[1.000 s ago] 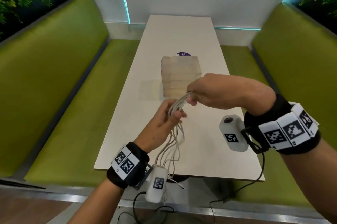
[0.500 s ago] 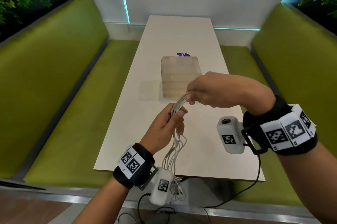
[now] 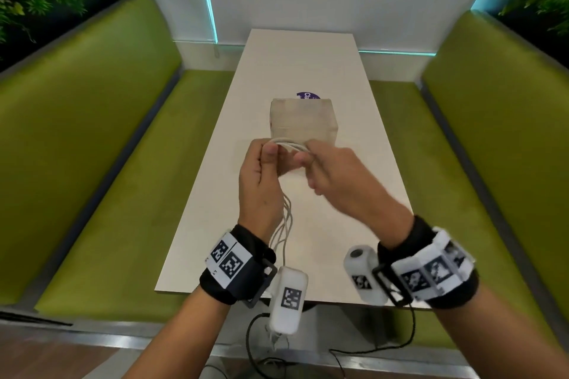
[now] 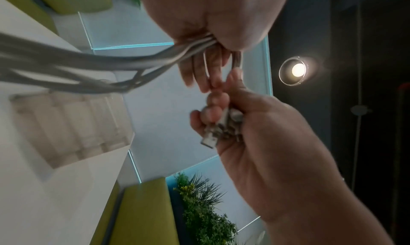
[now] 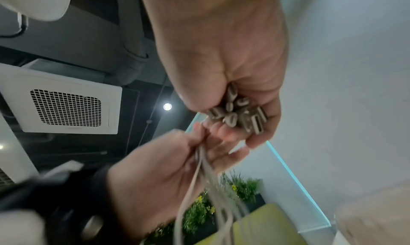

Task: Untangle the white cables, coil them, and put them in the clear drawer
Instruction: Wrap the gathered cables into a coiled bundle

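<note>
A bundle of several white cables (image 3: 289, 144) arcs between my two hands above the table. My left hand (image 3: 264, 163) grips the bundle, and the strands hang down below it (image 3: 284, 224) toward the table's near edge. My right hand (image 3: 311, 160) curls round the other end; in the right wrist view the cable plugs (image 5: 239, 115) are bunched in its palm. The left wrist view shows the same plugs (image 4: 219, 129) in the right hand (image 4: 266, 143), below my left hand (image 4: 210, 21). The clear drawer unit (image 3: 303, 119) stands just beyond the hands, its drawers shut.
The long white table (image 3: 308, 55) runs away from me between two green benches (image 3: 92, 132) (image 3: 492, 132). A purple round sticker (image 3: 308, 96) lies behind the drawer unit. Black camera cords hang below the table's near edge (image 3: 255, 332).
My right hand has swung down from above the left hand to beside it, so the bundle now bends over between the two hands. The left hand has risen, pulling the hanging strands up.
</note>
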{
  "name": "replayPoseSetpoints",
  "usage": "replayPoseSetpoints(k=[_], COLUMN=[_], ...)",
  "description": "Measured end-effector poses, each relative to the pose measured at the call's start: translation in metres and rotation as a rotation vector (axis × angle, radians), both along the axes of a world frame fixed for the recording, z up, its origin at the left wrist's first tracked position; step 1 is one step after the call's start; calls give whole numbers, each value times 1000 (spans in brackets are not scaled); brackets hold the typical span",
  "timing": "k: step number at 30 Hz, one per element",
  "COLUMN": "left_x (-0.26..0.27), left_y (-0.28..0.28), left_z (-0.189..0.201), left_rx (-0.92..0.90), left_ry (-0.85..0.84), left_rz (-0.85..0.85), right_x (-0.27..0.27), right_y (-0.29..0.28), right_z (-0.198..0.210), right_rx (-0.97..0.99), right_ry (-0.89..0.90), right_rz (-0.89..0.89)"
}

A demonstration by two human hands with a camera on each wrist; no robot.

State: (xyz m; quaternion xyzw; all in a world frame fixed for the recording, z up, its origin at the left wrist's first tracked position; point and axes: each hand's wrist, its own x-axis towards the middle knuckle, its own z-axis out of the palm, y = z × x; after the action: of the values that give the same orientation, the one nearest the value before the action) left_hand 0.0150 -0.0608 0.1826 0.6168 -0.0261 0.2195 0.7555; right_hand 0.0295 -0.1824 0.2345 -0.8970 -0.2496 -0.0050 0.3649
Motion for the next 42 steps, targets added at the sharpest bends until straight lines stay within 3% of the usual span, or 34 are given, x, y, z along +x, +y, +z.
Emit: replayPoseSetpoints(k=[5,14,17,19,23,26,32,36,42], left_x=[1,-6,-4,-3,-5,-8,-8,-5,0], left_y=[0,7,10,17,31,31,31,30,30], left_z=[-6,-5,-1,2,2,0,1,2,-8], left_rx=[122,-88,-183,-245,-66,-15,68,30,98], left_ry=[-1,216,286,302,306,326,331,334,257], left_rz=[136,-267,-420,-519,-635,-689,-712,-719,-570], right_x=[-18,-14,-11,-14,-21,-26,-30,-29,-24], right_y=[18,12,8,3,-3,-3,-2,-3,1], right_z=[-39,-55,-54,-55,-70,-80,-87,-85,-92], right_rx=[160,-26,102,227,310,402,503,412,524], right_ry=[31,420,362,433,589,652,722,656,635], right_rz=[-90,212,244,252,384,358,367,348,250])
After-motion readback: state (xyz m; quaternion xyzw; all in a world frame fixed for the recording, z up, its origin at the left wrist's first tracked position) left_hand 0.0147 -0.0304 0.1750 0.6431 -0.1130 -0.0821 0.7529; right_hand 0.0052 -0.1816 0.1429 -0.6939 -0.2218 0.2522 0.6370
